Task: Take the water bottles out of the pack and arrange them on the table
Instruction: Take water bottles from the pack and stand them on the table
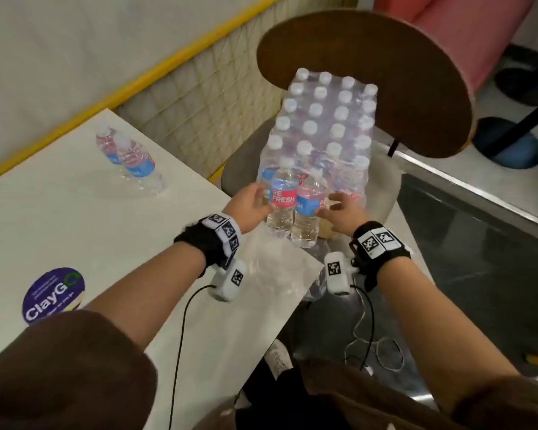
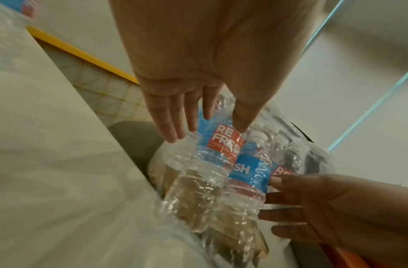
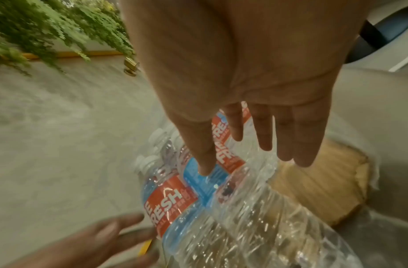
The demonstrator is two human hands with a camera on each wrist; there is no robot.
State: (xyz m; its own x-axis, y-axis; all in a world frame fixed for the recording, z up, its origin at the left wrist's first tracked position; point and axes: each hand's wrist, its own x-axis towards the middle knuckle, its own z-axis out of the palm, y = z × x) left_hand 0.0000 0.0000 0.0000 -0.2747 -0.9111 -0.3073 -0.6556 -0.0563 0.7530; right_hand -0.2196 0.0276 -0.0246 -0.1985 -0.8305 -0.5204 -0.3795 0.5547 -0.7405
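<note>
**Two bottles at the open end of the pack, a hand on each side**

Where the white table (image 1: 75, 218) ends at its right edge, a chair seat (image 1: 382, 187) stands just beside it and carries the pack (image 1: 326, 125) of water bottles, shrink-wrapped, with rows of white caps showing through the film. Behind the pack rises the chair's round brown back (image 1: 385, 72); a yellow-framed mesh fence (image 1: 199, 97) runs along the far side of the table. Loose clear wrap (image 1: 277, 274) spreads from the pack's near end over the table corner.

At that near end two bottles stand upright and side by side: the left bottle (image 1: 282, 197), its red label reading "RE FRESH", and the right bottle (image 1: 308, 209), its blue label panel facing the camera. Both are clear, ribbed and full.

The left hand (image 1: 250, 206) lies against the left bottle with fingers nearly straight and spread; the left wrist view shows the fingertips (image 2: 170, 134) reaching past the label, not closed round it. The right hand (image 1: 343, 212) is likewise spread wide, its thumb (image 3: 204, 163) touching the right bottle's blue label.

Well apart, on the far part of the table, two more bottles (image 1: 131, 159) stand together. A round purple sticker (image 1: 53, 294) lies near the table's front edge.
</note>
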